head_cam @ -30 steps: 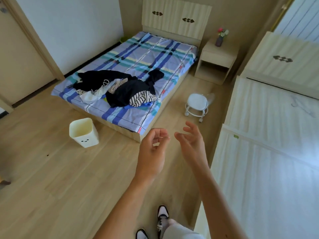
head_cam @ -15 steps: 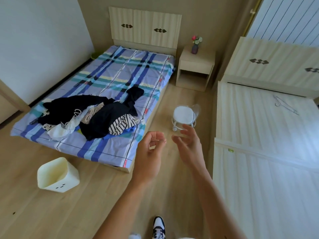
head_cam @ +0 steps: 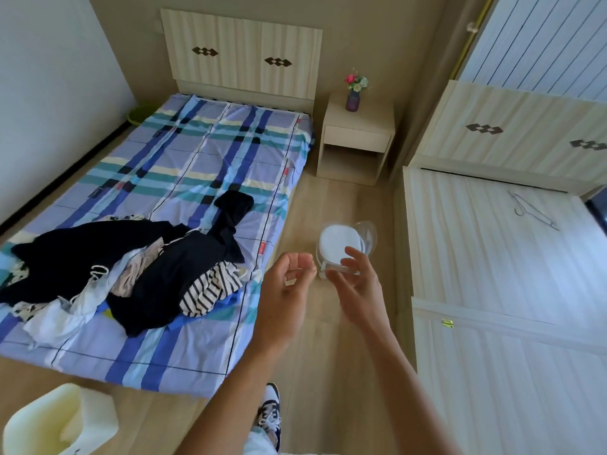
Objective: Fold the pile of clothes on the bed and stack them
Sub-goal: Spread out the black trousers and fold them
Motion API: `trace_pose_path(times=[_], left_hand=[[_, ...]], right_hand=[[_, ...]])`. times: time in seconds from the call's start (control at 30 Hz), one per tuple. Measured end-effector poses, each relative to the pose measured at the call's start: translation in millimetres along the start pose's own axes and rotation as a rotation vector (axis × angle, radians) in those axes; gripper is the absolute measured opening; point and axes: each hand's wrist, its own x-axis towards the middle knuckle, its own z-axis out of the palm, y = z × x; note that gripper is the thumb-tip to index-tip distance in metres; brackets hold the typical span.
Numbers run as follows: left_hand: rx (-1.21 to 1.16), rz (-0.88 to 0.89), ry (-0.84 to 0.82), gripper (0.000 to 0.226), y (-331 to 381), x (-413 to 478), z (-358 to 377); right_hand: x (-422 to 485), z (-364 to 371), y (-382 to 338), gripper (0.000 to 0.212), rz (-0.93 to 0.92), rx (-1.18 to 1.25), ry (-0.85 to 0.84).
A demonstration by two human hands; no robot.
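On the near end of the plaid-sheeted bed [head_cam: 203,149], the pile of clothes [head_cam: 138,267] is heaped unfolded. Beside it, left hand [head_cam: 285,290] and right hand [head_cam: 358,284] are raised, each grip released, nothing held.

Bed [head_cam: 210,152] (plaid sheet) carries unfolded clothes pile [head_cam: 131,274] near foot.

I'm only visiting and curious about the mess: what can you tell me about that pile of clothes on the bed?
The pile of clothes is an unfolded, crumpled heap of soft fabric on the near part of the bed, resting on its plaid sheet. It is mostly black garments, one stretching toward the headboard, mixed with white and beige pieces and a striped top at its right edge. Nothing is stacked. The left hand and right hand are clear of it.
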Motion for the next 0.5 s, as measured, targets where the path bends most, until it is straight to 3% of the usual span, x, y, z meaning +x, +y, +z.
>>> trace_pose_path(times=[0.27, 0.5], left_hand=[[-0.031, -0.032, -0.088, 0.025, 10.0, 136.5, -5.4], [-0.002, -0.06, -0.093, 0.023, -0.6, 241.8, 19.6]], right_hand=[[106.2, 24.5, -18.6, 0.053, 0.072, 0.009, 0.104], [213.0, 32.9, -16.1, 0.053, 0.113, 0.013, 0.088]])
